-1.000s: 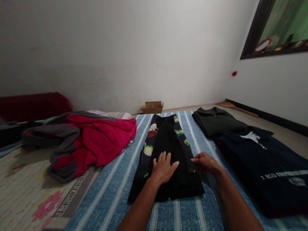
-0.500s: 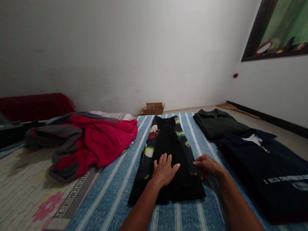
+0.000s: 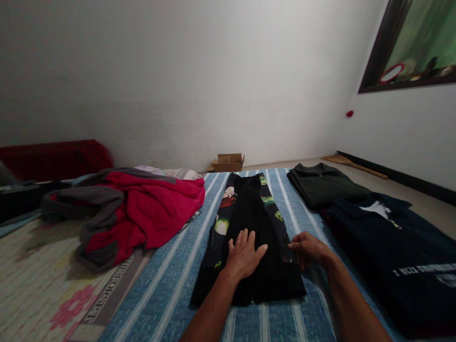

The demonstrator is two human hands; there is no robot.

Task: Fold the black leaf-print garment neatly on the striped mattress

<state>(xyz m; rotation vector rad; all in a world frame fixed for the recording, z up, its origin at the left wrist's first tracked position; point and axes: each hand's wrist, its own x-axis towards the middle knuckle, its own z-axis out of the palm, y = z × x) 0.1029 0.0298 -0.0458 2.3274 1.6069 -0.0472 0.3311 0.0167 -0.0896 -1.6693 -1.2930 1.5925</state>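
Observation:
A black garment (image 3: pixel 245 209) with colourful printed side panels lies folded lengthwise on a blue striped cloth (image 3: pixel 171 289). My left hand (image 3: pixel 244 255) rests flat on its dark middle, fingers spread. At the garment's right edge, my right hand (image 3: pixel 309 249) pinches the printed fabric between thumb and fingers. The underside of the right hand's grip is partly hidden.
Left of the garment lies a rumpled pink and grey top (image 3: pixel 153 209). A folded dark green garment (image 3: pixel 326 183) and a folded navy one (image 3: pixel 395 256) lie on the right. An open cardboard box (image 3: pixel 228 163) stands by the wall.
The camera view has shifted very slightly. Both hands keep nearly the same places on the black garment.

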